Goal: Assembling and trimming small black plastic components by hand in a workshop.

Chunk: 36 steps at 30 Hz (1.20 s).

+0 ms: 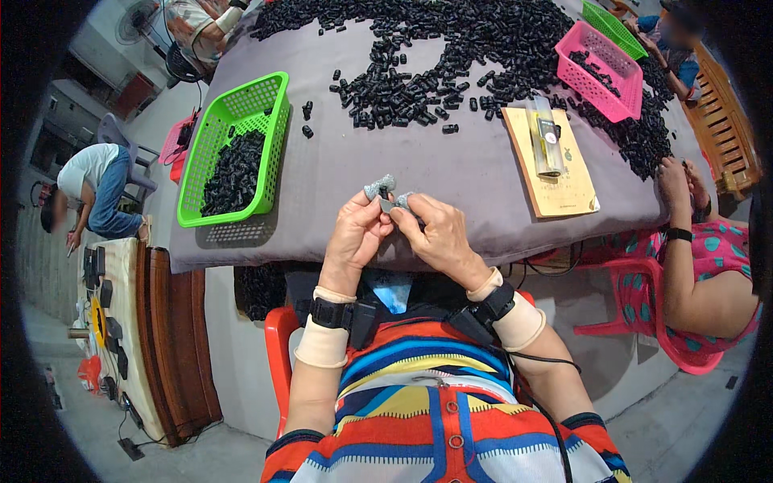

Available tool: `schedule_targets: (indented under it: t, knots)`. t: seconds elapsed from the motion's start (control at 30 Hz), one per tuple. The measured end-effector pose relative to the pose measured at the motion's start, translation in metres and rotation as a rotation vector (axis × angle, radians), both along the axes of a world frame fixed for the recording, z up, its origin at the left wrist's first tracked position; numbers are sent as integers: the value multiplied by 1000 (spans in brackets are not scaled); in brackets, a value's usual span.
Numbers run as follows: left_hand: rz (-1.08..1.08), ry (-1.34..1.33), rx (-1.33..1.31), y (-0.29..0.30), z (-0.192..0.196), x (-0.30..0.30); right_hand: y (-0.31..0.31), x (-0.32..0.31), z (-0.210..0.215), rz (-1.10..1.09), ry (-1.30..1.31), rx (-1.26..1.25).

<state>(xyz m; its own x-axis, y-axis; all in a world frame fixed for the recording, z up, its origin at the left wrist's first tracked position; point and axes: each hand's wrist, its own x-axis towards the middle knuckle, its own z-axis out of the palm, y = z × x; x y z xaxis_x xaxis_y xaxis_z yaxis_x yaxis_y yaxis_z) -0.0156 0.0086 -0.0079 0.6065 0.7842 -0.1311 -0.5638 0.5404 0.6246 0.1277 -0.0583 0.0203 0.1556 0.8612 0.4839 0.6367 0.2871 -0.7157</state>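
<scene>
My left hand (357,232) and my right hand (435,233) meet at the near edge of a table covered in grey cloth (362,165). Both wear grey fingertip covers and pinch a small black plastic piece (385,196) between them. A large heap of the same black pieces (451,48) lies spread over the far half of the cloth. To my left a green basket (235,149) holds several of these pieces.
A pink basket (602,71) and another green basket (613,28) stand at the far right, a tan card with a clear packet (555,161) near them. A person in a pink patterned top (708,266) sits at my right. Other people work at the far left.
</scene>
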Motion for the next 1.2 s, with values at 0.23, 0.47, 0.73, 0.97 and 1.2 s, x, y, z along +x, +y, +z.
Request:
schedule_targets:
  t: [0.23,0.47,0.73,0.97,1.2]
  knots:
    - [13,4,-20,-1,3,1,0,-1,-1,-3,14,23]
    - [-3,-5,23,-3,6,3,2,2,2,-75,140,-39]
    - [-48,31,81,-7,8,5,4,1,1,-85,168,-111]
    - [-27,110,93,-6,8,5,4,2,0,-86,147,-105]
    - [-52,26,41,-4,7,4,6,4,-4,-76,167,-63]
